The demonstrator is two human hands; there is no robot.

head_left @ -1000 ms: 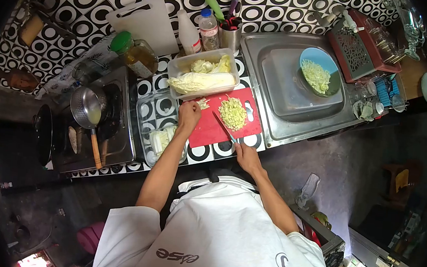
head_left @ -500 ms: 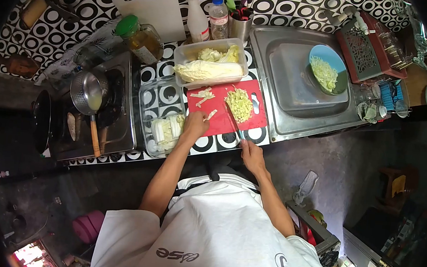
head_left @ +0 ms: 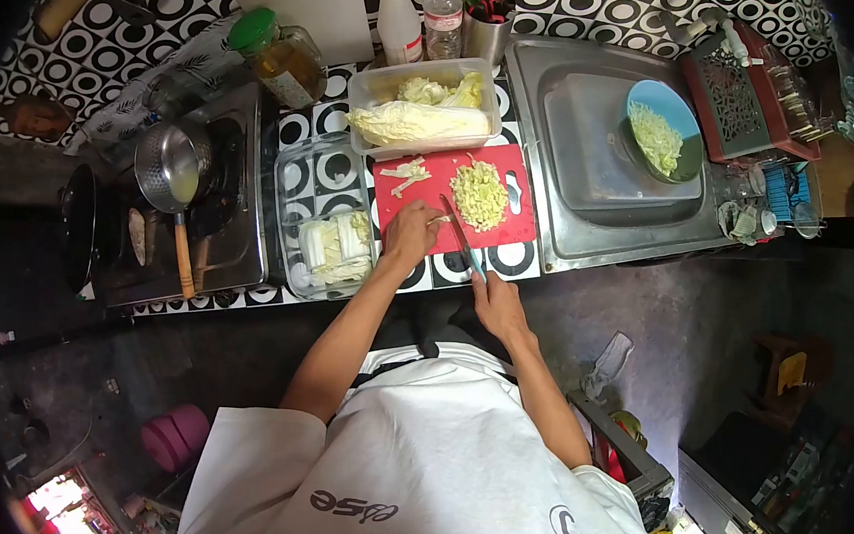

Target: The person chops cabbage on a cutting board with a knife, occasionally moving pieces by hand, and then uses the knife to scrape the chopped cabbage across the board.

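Observation:
On the red cutting board (head_left: pixel 506 235), my right hand (head_left: pixel 497 307) grips a knife (head_left: pixel 463 238) by its light blue handle, blade pointing away from me. My left hand (head_left: pixel 413 236) is closed on a pale strip of cabbage (head_left: pixel 439 219), close to the left side of the blade. A heap of chopped cabbage (head_left: pixel 480 196) lies right of the knife. Several cut strips (head_left: pixel 407 174) rest at the board's upper left. Behind the board, a plastic container (head_left: pixel 367 143) holds a napa cabbage piece (head_left: pixel 420 126). Left of the board, a clear divided container (head_left: pixel 297 171) has cabbage pieces in its near part.
A sink (head_left: pixel 569 250) on the right holds a translucent tub and a blue bowl (head_left: pixel 646 89) of shredded cabbage. At left, a saucepan (head_left: pixel 159 168) sits on the stove (head_left: pixel 239 237). A green-lidded jar (head_left: pixel 284 65) and bottles (head_left: pixel 444 29) stand at the back.
My left hand has moved right with the cabbage strip, up to the knife. The knife and my right hand have shifted slightly left.

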